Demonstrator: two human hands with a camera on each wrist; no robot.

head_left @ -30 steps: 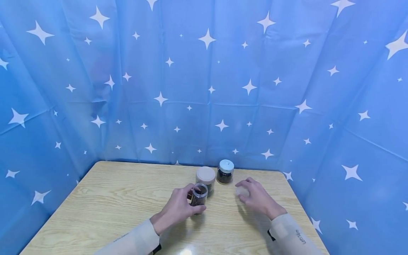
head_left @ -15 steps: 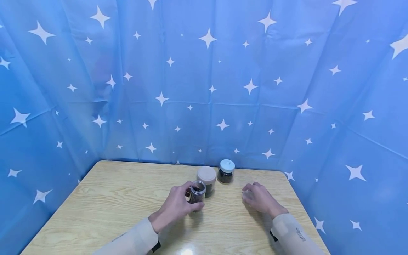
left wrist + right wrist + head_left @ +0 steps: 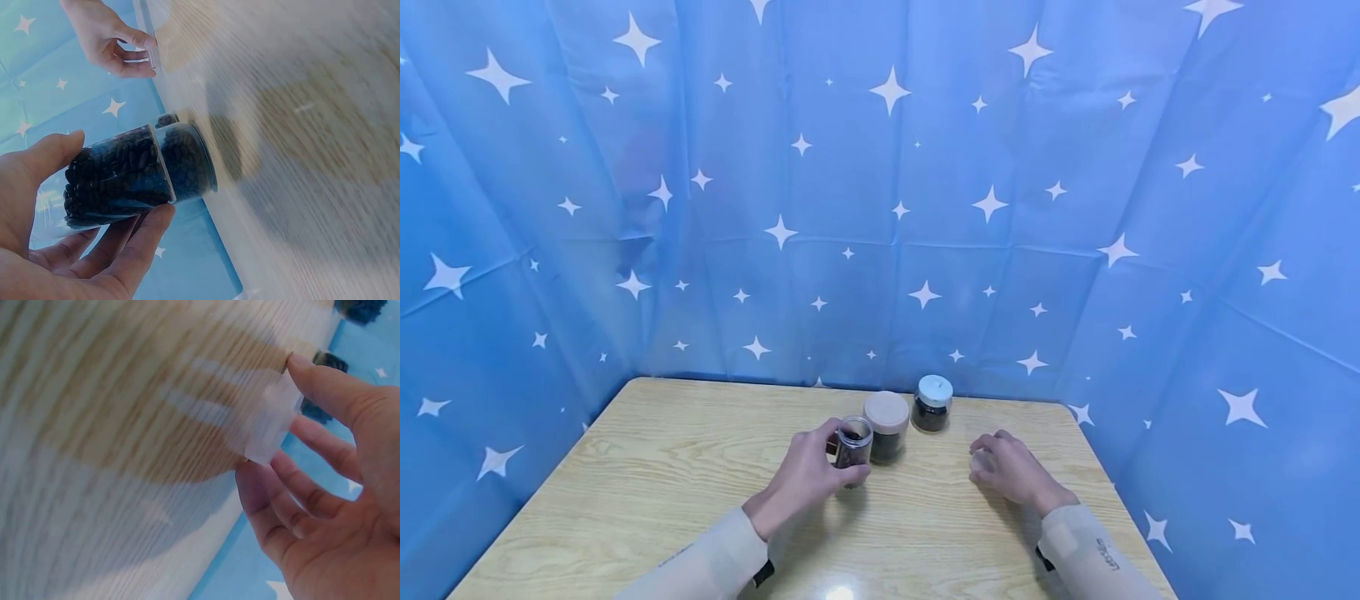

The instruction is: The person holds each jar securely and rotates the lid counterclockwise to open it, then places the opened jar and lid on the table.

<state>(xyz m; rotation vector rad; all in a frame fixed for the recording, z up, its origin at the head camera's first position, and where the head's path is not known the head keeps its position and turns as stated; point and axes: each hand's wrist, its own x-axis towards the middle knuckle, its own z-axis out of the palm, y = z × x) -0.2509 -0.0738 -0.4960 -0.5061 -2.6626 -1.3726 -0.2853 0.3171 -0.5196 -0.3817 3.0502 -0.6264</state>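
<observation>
My left hand (image 3: 805, 479) grips an open clear jar (image 3: 853, 450) around its side, thumb across from the fingers. In the left wrist view, dark bean-like pieces (image 3: 119, 178) fill much of this jar. It stays upright close over the table, its rim uncovered. To the right, my right hand (image 3: 1015, 471) pinches a translucent, whitish jar lid (image 3: 275, 419) by its edges, right at the tabletop. Just behind the held jar stands a jar with a pinkish lid (image 3: 886, 410), dark contents inside. Beside that one is a jar with a pale blue lid (image 3: 935, 389).
The wood-grain table (image 3: 625, 475) stretches out to both sides and toward the front. Along its back edge hangs a blue curtain (image 3: 850, 192) printed with white stars, which also wraps the left and right sides.
My left hand has carried the open jar left and slightly back, beside the pink-lidded jar. My right hand, holding the lid, has moved a little right and down to the table.
</observation>
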